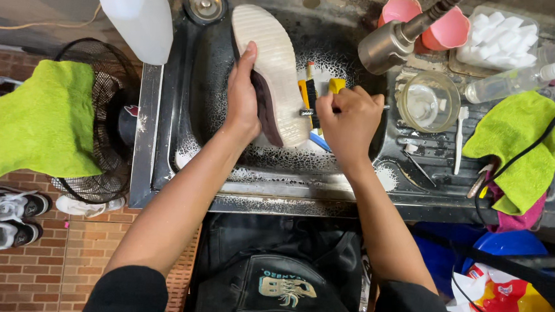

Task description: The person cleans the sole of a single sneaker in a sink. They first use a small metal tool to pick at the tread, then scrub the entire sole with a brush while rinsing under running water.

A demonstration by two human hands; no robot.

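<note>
My left hand grips a shoe held on its side over the black sink, its cream ribbed sole facing right and dark maroon upper under my fingers. My right hand is closed on a thin brush handle, its tip against the sole's edge. Yellow and blue brushes lie in the basin behind the shoe. A metal tap head hangs over the basin's right side.
The drainboard holds a glass bowl, white toothbrush, green cloth, plastic bottle, pink cups, a tub of white cubes. Left: white jug, fan with green cloth, sneakers on brick floor.
</note>
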